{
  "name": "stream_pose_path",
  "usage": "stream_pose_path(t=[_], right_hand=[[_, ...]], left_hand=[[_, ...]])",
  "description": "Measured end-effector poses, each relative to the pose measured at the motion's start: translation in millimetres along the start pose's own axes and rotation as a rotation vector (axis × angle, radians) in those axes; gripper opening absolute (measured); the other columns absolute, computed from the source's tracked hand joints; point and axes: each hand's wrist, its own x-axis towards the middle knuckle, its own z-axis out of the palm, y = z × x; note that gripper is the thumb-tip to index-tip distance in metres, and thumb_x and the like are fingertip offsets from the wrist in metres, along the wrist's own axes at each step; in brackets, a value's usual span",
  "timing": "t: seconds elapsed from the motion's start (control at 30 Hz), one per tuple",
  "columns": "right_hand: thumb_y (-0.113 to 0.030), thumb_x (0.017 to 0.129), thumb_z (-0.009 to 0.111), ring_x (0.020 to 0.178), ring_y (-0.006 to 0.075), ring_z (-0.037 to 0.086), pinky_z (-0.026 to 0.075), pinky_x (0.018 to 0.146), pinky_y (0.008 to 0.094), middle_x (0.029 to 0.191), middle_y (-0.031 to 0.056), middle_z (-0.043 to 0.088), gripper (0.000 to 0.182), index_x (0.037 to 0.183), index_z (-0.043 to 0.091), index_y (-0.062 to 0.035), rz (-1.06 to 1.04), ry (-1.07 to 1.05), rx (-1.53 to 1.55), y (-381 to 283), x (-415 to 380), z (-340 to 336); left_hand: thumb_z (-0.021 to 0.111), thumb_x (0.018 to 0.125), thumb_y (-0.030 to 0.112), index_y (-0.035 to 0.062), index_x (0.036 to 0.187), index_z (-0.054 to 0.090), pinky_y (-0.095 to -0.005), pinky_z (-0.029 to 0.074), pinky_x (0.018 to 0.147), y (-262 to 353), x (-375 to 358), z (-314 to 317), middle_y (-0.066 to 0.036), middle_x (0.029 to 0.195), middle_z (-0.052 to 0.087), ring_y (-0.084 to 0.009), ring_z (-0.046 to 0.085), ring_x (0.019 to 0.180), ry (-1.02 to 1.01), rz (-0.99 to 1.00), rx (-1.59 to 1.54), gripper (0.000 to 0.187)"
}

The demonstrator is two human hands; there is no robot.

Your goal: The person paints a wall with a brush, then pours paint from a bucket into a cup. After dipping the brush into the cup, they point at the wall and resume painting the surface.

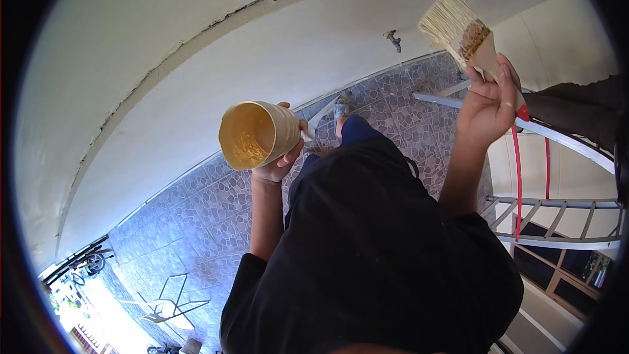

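My left hand (280,167) is wrapped around a cream-coloured cup (286,126) whose mouth tilts toward the left. Yellowish residue coats the inside of the cup, with lumpy specks low down. Up at the right, my right hand (488,108) grips a wide paintbrush (485,56) by its handle. The brush's pale bristles point up and to the left, and brown stains mark the band below them. Bristles and cup are well apart, both in front of a cream wall (314,46).
A long crack (216,23) runs along the wall, and a tap (392,40) sticks out from it. Metal ladders (563,204) and a red strap (517,183) are at the right. A folding chair (171,308) stands on the tiled floor (190,223) at lower left.
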Motion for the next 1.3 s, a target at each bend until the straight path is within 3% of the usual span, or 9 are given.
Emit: stream_pose_path(t=[0.13, 0.23, 0.43, 0.6, 0.8, 0.83, 0.93, 1.3], right_hand=[[-0.011, 0.104, 0.048, 0.108, 0.0316, 0.072, 0.066, 0.084, 0.0472, 0.129, 0.0224, 0.068, 0.031, 0.121, 0.065, 0.0079, -0.004, -0.027, 0.072, 10, -8, 26], [-0.004, 0.102, 0.049, 0.105, 0.0311, 0.071, 0.069, 0.077, 0.0523, 0.124, 0.0230, 0.066, 0.025, 0.118, 0.064, 0.0076, 0.011, -0.110, 0.218, 26, -6, 42], [-0.001, 0.101, 0.050, 0.103, 0.0298, 0.073, 0.070, 0.075, 0.0519, 0.121, 0.0221, 0.068, 0.023, 0.117, 0.064, 0.0080, -0.025, -0.207, 0.276, 27, -6, 57], [-0.001, 0.102, 0.050, 0.102, 0.0303, 0.073, 0.070, 0.074, 0.0499, 0.121, 0.0236, 0.067, 0.023, 0.118, 0.063, 0.0091, -0.054, -0.165, 0.148, 6, -13, 27], [-0.002, 0.102, 0.050, 0.102, 0.0325, 0.073, 0.071, 0.075, 0.0456, 0.120, 0.0256, 0.066, 0.024, 0.116, 0.063, 0.0125, 0.008, 0.042, -0.123, -28, -31, -22], [-0.007, 0.103, 0.048, 0.107, 0.0273, 0.072, 0.068, 0.081, 0.0450, 0.124, 0.0224, 0.068, 0.029, 0.119, 0.065, 0.0097, 0.032, 0.029, -0.199, -30, -34, -29], [-0.007, 0.102, 0.048, 0.108, 0.0280, 0.071, 0.068, 0.081, 0.0457, 0.125, 0.0218, 0.068, 0.028, 0.119, 0.064, 0.0095, 0.050, 0.063, -0.229, -30, -32, -21], [-0.002, 0.101, 0.051, 0.102, 0.0297, 0.073, 0.070, 0.075, 0.0492, 0.121, 0.0233, 0.067, 0.023, 0.117, 0.063, 0.0111, -0.018, -0.154, 0.092, 4, -23, 33]], left_hand=[[0.057, 0.103, 0.051, 0.0044, 0.151, 0.044, -0.0220, 0.043, 0.040, -6, -25, 2, -0.038, 0.122, 0.059, -0.0229, 0.056, 0.055, 0.073, 0.046, 0.032, 0.068], [0.056, 0.104, 0.051, 0.0054, 0.152, 0.043, -0.0222, 0.043, 0.040, -9, -43, 1, -0.038, 0.122, 0.059, -0.0231, 0.055, 0.055, 0.100, 0.106, 0.060, 0.068], [0.053, 0.105, 0.054, 0.0102, 0.151, 0.043, -0.0244, 0.043, 0.041, -13, -64, 7, -0.036, 0.126, 0.057, -0.0230, 0.054, 0.056, 0.098, 0.084, 0.077, 0.065], [0.055, 0.104, 0.054, 0.0095, 0.152, 0.043, -0.0237, 0.043, 0.042, -16, -52, 9, -0.036, 0.127, 0.056, -0.0225, 0.054, 0.056, 0.098, 0.013, 0.074, 0.067], [0.058, 0.103, 0.051, 0.0049, 0.151, 0.044, -0.0215, 0.042, 0.040, -22, -21, 19, -0.038, 0.120, 0.059, -0.0217, 0.055, 0.054, 0.040, -0.055, 0.029, 0.068], [0.058, 0.103, 0.050, 0.0045, 0.151, 0.044, -0.0215, 0.042, 0.040, -22, -18, 20, -0.037, 0.120, 0.060, -0.0216, 0.055, 0.054, 0.011, -0.063, 0.030, 0.068], [0.059, 0.102, 0.050, 0.0038, 0.151, 0.044, -0.0216, 0.042, 0.040, -17, -21, 21, -0.038, 0.120, 0.059, -0.0216, 0.055, 0.054, -0.008, -0.041, 0.046, 0.069], [0.058, 0.103, 0.051, 0.0077, 0.152, 0.043, -0.0230, 0.044, 0.040, -23, -60, 5, -0.037, 0.124, 0.057, -0.0231, 0.057, 0.058, 0.069, 0.048, 0.026, 0.067]])
